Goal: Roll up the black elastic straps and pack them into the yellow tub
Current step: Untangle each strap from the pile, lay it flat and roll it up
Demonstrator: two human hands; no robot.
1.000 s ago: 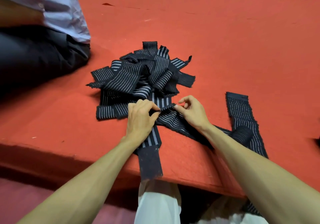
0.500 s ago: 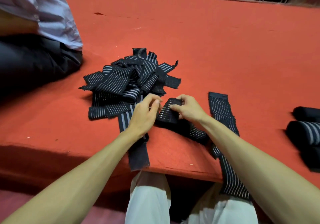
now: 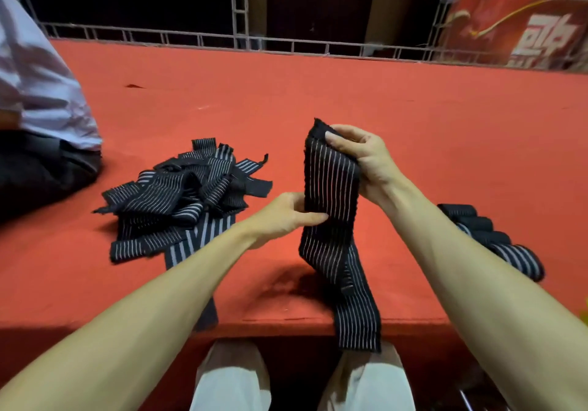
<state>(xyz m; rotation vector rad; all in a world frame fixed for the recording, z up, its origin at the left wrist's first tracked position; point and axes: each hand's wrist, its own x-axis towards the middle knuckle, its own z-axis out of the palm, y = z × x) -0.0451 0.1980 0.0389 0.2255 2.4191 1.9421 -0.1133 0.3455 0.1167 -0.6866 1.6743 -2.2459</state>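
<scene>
A black elastic strap with thin white stripes point(image 3: 331, 188) is lifted upright above the red table. My right hand point(image 3: 362, 159) grips its top end, thumb across the front. My left hand point(image 3: 286, 216) pinches its left edge lower down. The strap's tail runs down over the table's front edge. A loose pile of black straps point(image 3: 184, 197) lies to the left. Several rolled straps point(image 3: 496, 245) lie in a row at the right, partly behind my right forearm. A sliver of yellow point(image 3: 584, 310) shows at the right border; I cannot tell whether it is the tub.
The red felt table point(image 3: 318, 99) stretches far back to a metal railing point(image 3: 241, 40). Another person in a light shirt point(image 3: 41, 92) sits on the table at the far left. My knees in white trousers point(image 3: 232, 379) are below the front edge.
Both hands have lifted the strap off the table and drawn it out upright; before, they held it bunched low beside the pile. The camera has tilted up, showing the railing.
</scene>
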